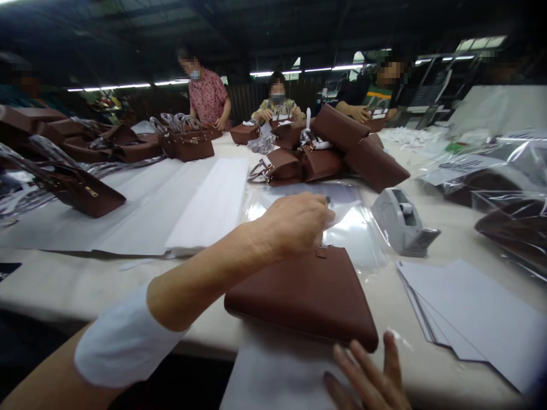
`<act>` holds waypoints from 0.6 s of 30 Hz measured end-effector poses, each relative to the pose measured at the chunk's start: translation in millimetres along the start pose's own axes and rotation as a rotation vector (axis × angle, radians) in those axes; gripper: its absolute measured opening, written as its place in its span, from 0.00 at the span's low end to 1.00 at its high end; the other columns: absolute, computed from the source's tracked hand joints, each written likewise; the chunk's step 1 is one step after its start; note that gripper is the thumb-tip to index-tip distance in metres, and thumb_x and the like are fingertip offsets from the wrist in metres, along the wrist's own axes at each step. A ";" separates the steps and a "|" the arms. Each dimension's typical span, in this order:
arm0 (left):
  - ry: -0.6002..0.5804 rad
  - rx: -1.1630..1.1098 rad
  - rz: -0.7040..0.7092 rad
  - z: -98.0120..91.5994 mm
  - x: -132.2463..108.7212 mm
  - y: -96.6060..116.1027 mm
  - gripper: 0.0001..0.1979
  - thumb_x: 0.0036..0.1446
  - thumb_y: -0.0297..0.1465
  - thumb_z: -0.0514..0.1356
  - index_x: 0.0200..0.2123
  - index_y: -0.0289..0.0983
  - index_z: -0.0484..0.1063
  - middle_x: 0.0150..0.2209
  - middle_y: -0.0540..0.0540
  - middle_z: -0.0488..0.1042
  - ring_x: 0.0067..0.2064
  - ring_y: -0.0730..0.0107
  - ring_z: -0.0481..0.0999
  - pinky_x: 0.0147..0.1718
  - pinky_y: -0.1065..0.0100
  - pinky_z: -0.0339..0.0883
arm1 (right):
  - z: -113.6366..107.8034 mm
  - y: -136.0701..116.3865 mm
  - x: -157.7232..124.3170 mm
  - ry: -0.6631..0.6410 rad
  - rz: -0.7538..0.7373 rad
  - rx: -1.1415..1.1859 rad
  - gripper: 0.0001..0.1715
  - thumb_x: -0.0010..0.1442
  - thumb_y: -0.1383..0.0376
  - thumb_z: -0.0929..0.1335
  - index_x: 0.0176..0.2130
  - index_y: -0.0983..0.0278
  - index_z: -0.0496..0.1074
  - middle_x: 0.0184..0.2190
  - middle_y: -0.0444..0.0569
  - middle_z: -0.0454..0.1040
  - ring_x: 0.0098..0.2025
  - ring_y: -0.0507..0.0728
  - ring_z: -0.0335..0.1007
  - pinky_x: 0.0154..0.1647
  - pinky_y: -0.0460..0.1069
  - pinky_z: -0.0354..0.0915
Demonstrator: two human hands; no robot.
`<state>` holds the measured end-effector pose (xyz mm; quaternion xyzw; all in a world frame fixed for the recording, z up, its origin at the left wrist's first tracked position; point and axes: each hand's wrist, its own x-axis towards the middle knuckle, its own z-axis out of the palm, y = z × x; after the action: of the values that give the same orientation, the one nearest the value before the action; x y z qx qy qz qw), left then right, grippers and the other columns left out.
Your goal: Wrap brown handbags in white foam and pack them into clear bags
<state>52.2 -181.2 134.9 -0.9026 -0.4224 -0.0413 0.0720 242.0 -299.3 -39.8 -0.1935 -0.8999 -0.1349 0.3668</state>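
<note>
A brown handbag (307,293) was lying flat on the desk (55,285), near its front edge, on a white sheet. The left hand (294,222) was closed at the bag's top, its grip pinched on something too small to tell. The right hand (367,376) was held open, fingers spread, just off the bag's near corner. No wrapping was on this bag yet; clear plastic (359,228) lay beyond it. A tape dispenser (401,222), paper sheets (470,313) and more bags (342,148) were spread about. Other people were at work across the dim hall.

Dim hall, strip lights (294,71) glowing far overhead, plastic glare, stretched, blurred edges
</note>
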 end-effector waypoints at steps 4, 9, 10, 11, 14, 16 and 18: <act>-0.046 -0.022 -0.126 10.0 -5.8 12.7 0.09 0.53 0.33 0.54 0.35 0.36 0.69 0.31 0.44 0.74 0.32 0.59 0.74 0.28 0.65 0.65 | 5.2 16.1 16.2 0.057 0.235 0.104 0.04 0.54 0.72 0.65 0.33 0.67 0.70 0.53 0.61 0.61 0.57 0.70 0.52 0.50 0.67 0.59; 0.029 0.035 -0.102 32.7 -25.0 20.4 0.11 0.53 0.24 0.52 0.40 0.39 0.66 0.28 0.49 0.72 0.28 0.64 0.72 0.23 0.68 0.62 | 21.5 19.5 19.3 0.160 0.326 0.141 0.08 0.52 0.75 0.67 0.35 0.67 0.69 0.42 0.55 0.70 0.48 0.60 0.63 0.43 0.53 0.68; 0.048 0.045 -0.039 36.2 -30.0 23.7 0.12 0.53 0.24 0.53 0.42 0.38 0.65 0.28 0.49 0.71 0.27 0.65 0.72 0.23 0.67 0.62 | 24.4 18.6 19.4 0.169 0.358 0.136 0.08 0.52 0.75 0.67 0.35 0.66 0.69 0.41 0.54 0.70 0.47 0.59 0.64 0.43 0.53 0.68; 0.070 0.055 0.022 39.6 -34.9 28.3 0.13 0.53 0.25 0.54 0.43 0.37 0.65 0.29 0.49 0.70 0.27 0.65 0.71 0.24 0.66 0.63 | 26.6 17.8 19.6 0.168 0.394 0.130 0.07 0.53 0.74 0.67 0.34 0.66 0.68 0.39 0.53 0.70 0.45 0.59 0.65 0.42 0.52 0.68; 0.177 0.076 0.135 53.4 -46.8 47.8 0.11 0.54 0.27 0.53 0.42 0.33 0.66 0.28 0.48 0.68 0.28 0.64 0.69 0.25 0.62 0.64 | 30.6 17.9 19.9 0.163 0.461 0.093 0.04 0.55 0.72 0.65 0.33 0.63 0.68 0.33 0.50 0.70 0.37 0.56 0.66 0.36 0.49 0.68; 0.302 0.075 0.140 66.7 -51.8 61.7 0.10 0.54 0.24 0.50 0.39 0.31 0.68 0.26 0.47 0.67 0.26 0.65 0.67 0.22 0.63 0.62 | 31.7 19.9 18.9 0.194 0.456 0.062 0.05 0.55 0.71 0.64 0.34 0.63 0.69 0.32 0.51 0.69 0.35 0.55 0.65 0.32 0.48 0.67; 0.450 0.071 0.137 82.2 -56.0 72.3 0.11 0.55 0.22 0.48 0.37 0.29 0.69 0.23 0.47 0.67 0.23 0.67 0.66 0.19 0.64 0.59 | 32.7 22.2 16.8 0.228 0.453 0.087 0.10 0.55 0.70 0.64 0.38 0.62 0.69 0.34 0.51 0.69 0.35 0.55 0.65 0.31 0.47 0.68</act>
<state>73.0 -255.7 39.4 -0.8941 -0.3348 -0.2216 0.1987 221.1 -262.8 -48.3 -0.3578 -0.7913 -0.0314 0.4949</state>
